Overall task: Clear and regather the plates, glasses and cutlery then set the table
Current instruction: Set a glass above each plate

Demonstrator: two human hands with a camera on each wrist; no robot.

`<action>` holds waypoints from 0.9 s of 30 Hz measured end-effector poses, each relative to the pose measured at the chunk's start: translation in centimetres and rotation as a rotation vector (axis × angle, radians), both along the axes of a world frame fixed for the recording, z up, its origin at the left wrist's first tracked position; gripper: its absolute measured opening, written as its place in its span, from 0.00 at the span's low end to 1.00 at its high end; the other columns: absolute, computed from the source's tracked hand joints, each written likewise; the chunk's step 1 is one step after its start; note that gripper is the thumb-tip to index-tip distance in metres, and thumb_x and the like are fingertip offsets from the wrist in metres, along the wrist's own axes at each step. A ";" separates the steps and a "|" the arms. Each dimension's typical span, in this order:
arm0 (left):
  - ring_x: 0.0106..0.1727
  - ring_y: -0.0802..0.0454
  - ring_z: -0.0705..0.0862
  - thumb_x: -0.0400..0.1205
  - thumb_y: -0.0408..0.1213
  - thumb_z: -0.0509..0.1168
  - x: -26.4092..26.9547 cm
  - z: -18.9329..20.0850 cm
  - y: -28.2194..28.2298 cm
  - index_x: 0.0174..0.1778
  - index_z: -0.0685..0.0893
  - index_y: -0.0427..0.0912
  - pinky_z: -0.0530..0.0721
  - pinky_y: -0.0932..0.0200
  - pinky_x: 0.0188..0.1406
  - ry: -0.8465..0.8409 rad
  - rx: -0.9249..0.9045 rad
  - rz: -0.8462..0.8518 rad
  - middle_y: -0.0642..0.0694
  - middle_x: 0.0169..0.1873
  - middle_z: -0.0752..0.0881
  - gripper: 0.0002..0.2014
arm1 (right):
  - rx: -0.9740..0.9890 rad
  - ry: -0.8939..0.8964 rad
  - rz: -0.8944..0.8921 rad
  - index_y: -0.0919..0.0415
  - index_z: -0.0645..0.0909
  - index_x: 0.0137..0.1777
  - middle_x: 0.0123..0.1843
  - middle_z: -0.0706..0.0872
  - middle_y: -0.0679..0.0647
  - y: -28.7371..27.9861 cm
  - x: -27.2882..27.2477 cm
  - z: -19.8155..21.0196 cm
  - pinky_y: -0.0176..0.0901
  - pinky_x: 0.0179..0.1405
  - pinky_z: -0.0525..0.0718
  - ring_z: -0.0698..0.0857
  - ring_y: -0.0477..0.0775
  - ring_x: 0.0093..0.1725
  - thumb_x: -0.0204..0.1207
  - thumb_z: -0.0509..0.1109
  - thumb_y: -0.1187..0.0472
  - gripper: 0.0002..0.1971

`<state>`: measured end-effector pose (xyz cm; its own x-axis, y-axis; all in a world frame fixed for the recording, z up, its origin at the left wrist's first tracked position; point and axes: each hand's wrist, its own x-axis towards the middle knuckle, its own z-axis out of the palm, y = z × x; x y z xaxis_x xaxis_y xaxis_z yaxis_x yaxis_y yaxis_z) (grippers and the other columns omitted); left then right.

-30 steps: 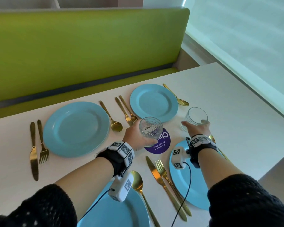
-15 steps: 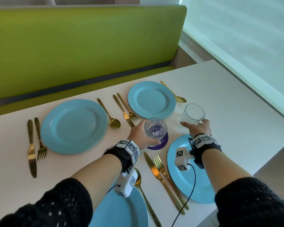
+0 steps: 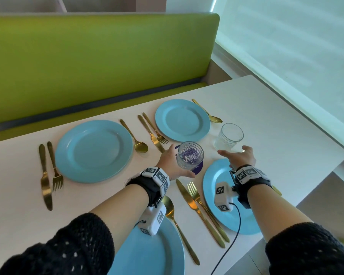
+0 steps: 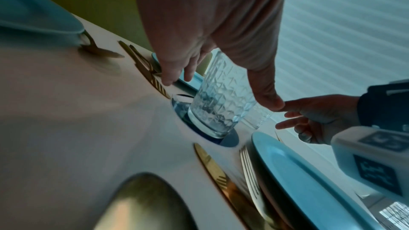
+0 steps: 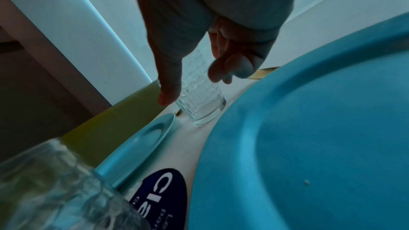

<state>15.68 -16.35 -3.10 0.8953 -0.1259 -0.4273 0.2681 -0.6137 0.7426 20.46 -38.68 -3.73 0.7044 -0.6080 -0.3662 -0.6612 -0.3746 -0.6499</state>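
Your left hand curls thumb and fingers round the patterned glass, which stands on the purple sticker mid-table. Your right hand is spread loose and holds nothing, just at 6 o'clock of the second glass. That one stands on the table at 2 o'clock from the first.

The left hand has fingers and thumb on two sides of a patterned glass that stands on a dark blue sticker. Whether they touch it is not clear. To the right, the right hand has its fingers spread.
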 end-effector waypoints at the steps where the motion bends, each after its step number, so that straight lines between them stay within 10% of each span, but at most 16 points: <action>1: 0.82 0.43 0.59 0.59 0.53 0.81 -0.5 0.4 0.4 0.83 0.47 0.39 0.64 0.47 0.80 -0.004 0.020 -0.002 0.40 0.81 0.60 0.64 | -0.012 0.000 -0.006 0.52 0.64 0.75 0.65 0.81 0.60 0.2 -0.6 0.3 0.57 0.56 0.87 0.86 0.61 0.56 0.53 0.85 0.44 0.51; 7: 0.81 0.42 0.57 0.64 0.55 0.78 -5.1 2.5 4.9 0.83 0.48 0.39 0.61 0.50 0.78 -0.068 0.046 0.035 0.40 0.80 0.61 0.60 | -0.078 -0.035 -0.014 0.57 0.67 0.74 0.65 0.82 0.60 2.9 -4.7 2.5 0.58 0.60 0.85 0.86 0.61 0.55 0.59 0.82 0.47 0.44; 12: 0.79 0.43 0.61 0.69 0.53 0.75 -10.8 4.7 10.6 0.81 0.53 0.35 0.59 0.52 0.78 -0.183 0.096 0.021 0.40 0.78 0.66 0.52 | -0.050 -0.099 -0.019 0.60 0.72 0.70 0.40 0.85 0.56 8.4 -10.2 4.3 0.56 0.60 0.84 0.87 0.59 0.49 0.67 0.79 0.53 0.32; 16: 0.78 0.44 0.67 0.74 0.44 0.73 -16.3 5.8 16.2 0.81 0.57 0.37 0.66 0.52 0.77 -0.263 -0.035 0.160 0.40 0.76 0.70 0.43 | -0.065 -0.094 0.064 0.60 0.75 0.67 0.56 0.85 0.58 14.8 -16.1 5.3 0.47 0.65 0.77 0.83 0.60 0.64 0.70 0.76 0.54 0.26; 27: 0.70 0.40 0.76 0.76 0.32 0.68 -28.1 7.3 31.5 0.71 0.71 0.33 0.71 0.54 0.69 -0.511 0.012 0.564 0.38 0.66 0.79 0.26 | 0.014 0.057 0.520 0.59 0.83 0.56 0.47 0.87 0.58 34.4 -28.5 3.7 0.48 0.56 0.87 0.86 0.56 0.43 0.68 0.78 0.59 0.16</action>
<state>-12.47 15.18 4.15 0.9097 0.4111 0.0589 0.1681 -0.4943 0.8529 -8.02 -4.26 -0.04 0.8908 -0.1779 -0.4182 -0.4245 -0.6545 -0.6257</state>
